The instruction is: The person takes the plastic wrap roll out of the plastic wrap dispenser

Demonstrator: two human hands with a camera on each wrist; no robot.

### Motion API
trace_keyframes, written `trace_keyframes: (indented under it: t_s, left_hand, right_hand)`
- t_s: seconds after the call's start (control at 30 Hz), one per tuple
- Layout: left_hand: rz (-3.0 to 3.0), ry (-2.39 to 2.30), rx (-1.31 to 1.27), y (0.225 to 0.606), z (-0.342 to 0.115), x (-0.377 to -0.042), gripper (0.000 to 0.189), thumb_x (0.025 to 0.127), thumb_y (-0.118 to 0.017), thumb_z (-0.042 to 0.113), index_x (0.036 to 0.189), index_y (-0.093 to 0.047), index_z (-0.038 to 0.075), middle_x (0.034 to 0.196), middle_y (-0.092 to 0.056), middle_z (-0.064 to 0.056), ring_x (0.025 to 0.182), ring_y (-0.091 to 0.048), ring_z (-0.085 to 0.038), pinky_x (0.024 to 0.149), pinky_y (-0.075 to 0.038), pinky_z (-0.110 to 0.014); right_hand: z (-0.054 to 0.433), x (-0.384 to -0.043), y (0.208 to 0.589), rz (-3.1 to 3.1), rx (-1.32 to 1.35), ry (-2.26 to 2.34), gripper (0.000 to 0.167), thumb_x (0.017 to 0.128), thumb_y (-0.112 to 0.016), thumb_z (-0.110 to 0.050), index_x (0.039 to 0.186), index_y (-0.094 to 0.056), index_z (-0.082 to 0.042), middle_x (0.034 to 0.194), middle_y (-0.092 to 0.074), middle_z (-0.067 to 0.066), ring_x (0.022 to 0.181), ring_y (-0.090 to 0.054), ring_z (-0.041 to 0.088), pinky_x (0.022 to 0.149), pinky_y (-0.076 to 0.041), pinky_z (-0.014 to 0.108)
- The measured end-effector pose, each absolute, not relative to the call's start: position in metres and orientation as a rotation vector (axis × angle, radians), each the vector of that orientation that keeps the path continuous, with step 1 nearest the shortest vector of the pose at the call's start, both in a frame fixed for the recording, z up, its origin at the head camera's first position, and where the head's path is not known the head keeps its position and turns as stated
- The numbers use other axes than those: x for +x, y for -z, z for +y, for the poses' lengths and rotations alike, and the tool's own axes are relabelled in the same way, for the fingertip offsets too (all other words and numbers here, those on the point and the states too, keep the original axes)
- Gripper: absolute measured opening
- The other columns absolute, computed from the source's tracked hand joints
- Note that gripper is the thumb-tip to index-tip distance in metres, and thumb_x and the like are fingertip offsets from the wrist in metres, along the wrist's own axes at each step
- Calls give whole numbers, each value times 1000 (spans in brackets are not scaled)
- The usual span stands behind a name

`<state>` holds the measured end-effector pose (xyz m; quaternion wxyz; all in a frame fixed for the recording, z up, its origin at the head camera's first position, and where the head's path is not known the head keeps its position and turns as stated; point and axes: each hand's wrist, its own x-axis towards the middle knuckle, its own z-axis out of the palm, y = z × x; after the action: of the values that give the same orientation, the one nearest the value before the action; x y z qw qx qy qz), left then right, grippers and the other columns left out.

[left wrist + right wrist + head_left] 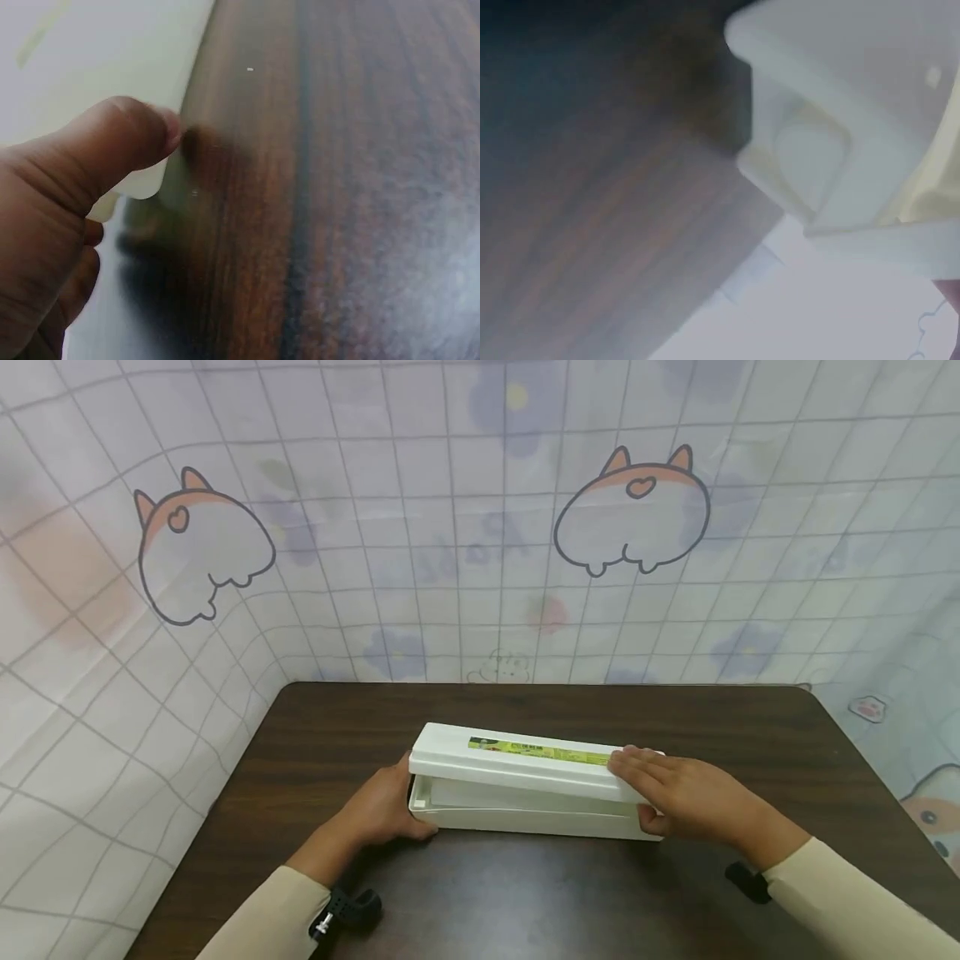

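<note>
White box [525, 822], one, long, lies on the dark wood-grain table [360, 718], between the hands. Lid [517, 772], one, with yellow-green label [536, 750], sits tilted; front gap wider at left. Left hand [386, 802]: grips the box's left end, thumb at front. Right hand [693, 789]: holds the lid's right end, fingers over top, thumb bent below. Handling, as judged: steady base, lid guided evenly, thumb clear of the gap.
</note>
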<state>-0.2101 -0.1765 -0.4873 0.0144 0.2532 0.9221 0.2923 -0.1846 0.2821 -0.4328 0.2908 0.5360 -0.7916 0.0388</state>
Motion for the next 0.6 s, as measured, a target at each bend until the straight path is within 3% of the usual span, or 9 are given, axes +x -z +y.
trace_keyframes:
  t_s: [0.1,0.2,0.27,0.33,0.47,0.6]
  left_hand:
    - [2846,-913,748,484,-176,-212,103,61,-97,32,143,-42,6,105,-68,0,88,-64,-15,78,-52,-40]
    - [2818,-938,725,484,-177,-211,106,63,-97,32,148,-39,6,106,-68,1,89,-64,-14,79,-52,-40]
    - [2822,-957,728,485,-177,-211,107,63,-96,31,149,-38,7,105,-68,1,89,-64,-14,79,-52,-40]
    - [2830,-967,731,486,-178,-211,106,63,-96,30,149,-38,9,104,-68,1,88,-64,-14,79,-51,-40]
    - [2846,-957,721,488,-179,-210,108,62,-97,30,150,-38,9,104,-68,1,88,-64,-14,80,-52,-39]
    - [2841,-951,715,489,-178,-209,110,62,-97,32,151,-37,8,104,-68,1,88,-64,-14,80,-52,-40]
  right_hand:
    - [284,-184,432,-2161,1445,-158,49,100,-36,-28,130,-61,1,135,-62,18,119,-63,35,94,-52,37]
    - [283,-181,436,-2257,1405,-247,41,96,-46,-32,122,-62,-5,146,-52,20,131,-52,37,115,-32,36]
    - [281,-182,438,-2340,1353,-312,35,91,-55,-34,117,-59,-10,152,-45,21,137,-45,37,120,-19,36]
    - [278,-184,438,-2413,1304,-358,33,87,-65,-36,111,-56,-15,155,-42,19,139,-43,35,120,-22,39]
    - [270,-189,437,-2513,1249,-433,43,81,-82,-37,107,-53,-18,150,-49,15,134,-50,32,107,-42,47]
    - [264,-192,434,-2642,1174,-469,50,80,-86,-43,108,-52,-19,146,-53,15,126,-56,31,95,-48,53]
